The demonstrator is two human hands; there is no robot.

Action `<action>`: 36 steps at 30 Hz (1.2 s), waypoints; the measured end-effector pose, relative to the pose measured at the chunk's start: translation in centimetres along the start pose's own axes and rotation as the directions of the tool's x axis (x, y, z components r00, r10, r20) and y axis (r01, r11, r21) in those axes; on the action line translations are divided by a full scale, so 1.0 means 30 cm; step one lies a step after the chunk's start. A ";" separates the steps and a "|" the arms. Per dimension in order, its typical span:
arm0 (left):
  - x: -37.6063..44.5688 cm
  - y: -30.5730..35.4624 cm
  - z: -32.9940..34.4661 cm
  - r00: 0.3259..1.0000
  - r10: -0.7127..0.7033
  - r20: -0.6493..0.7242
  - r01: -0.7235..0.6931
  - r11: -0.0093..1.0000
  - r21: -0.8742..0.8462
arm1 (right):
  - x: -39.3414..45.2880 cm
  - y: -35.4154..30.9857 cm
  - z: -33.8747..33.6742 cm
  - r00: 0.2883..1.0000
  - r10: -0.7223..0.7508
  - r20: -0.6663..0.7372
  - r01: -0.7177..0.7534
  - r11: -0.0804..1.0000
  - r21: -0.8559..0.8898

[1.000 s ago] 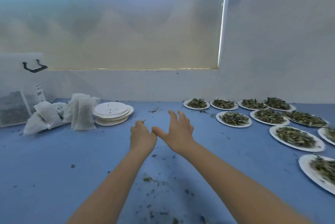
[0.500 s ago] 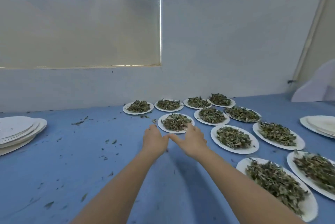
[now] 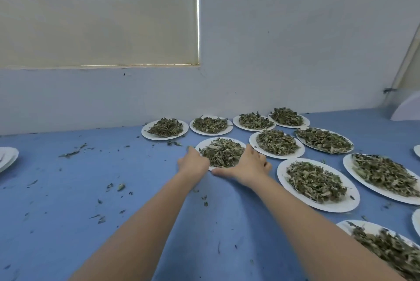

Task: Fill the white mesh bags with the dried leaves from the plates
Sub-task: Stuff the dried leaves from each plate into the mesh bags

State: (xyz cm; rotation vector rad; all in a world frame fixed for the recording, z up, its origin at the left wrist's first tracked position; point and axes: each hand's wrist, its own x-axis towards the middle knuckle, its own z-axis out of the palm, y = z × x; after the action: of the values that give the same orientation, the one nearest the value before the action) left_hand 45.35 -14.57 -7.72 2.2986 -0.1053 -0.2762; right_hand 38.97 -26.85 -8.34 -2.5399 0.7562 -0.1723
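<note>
1. Hands flank a round white paper plate (image 3: 236,142) heaped with dried green leaves (image 3: 221,151); left hand (image 3: 193,163) touches its left rim, right hand (image 3: 246,167) its right.
2. Fingers lie fairly flat against the rim, nothing lifted; whether any curl under it cannot be told.
3. Plate sits squarely between both palms, equally near each, so a two-handed lift looks likely.
4. No white mesh bags in view.
</note>
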 end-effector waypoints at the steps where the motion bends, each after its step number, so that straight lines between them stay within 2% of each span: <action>1: -0.001 0.002 -0.001 1.000 -0.003 0.008 0.003 1.000 -0.023 | -0.002 -0.001 0.004 1.000 -0.004 -0.013 0.004 1.000 -0.001; 9: -0.135 -0.023 -0.068 0.999 0.003 0.039 0.011 0.929 -0.370 | -0.130 -0.005 -0.031 0.997 -0.051 -0.063 0.053 0.998 0.022; 15: -0.375 -0.102 -0.171 0.999 0.042 -0.008 -0.041 0.905 -0.424 | -0.337 -0.068 -0.059 0.989 -0.120 -0.089 0.120 0.993 -0.007; 22: -0.683 -0.336 -0.362 0.991 0.049 -0.122 -0.103 0.868 -0.486 | -0.642 -0.218 0.006 0.959 -0.269 -0.087 0.267 0.963 -0.028; 27: -0.843 -0.540 -0.506 0.970 0.011 -0.242 -0.103 0.922 -0.374 | -0.844 -0.339 0.114 0.917 -0.398 -0.019 0.397 0.917 -0.031; 33: -0.946 -0.706 -0.590 0.952 -0.065 -0.300 -0.029 0.954 -0.299 | -1.000 -0.417 0.234 0.893 -0.442 0.089 0.446 0.894 -0.038; 36: -0.961 -0.747 -0.582 0.948 -0.042 -0.316 0.001 0.992 -0.129 | -1.024 -0.418 0.266 0.892 -0.433 0.130 0.442 0.895 -0.054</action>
State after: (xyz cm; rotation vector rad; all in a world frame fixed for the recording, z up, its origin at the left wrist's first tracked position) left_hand 21.09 17.81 -8.03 2.1870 0.0994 0.0788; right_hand 21.23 2.31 -8.81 -2.7376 0.1355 -0.1417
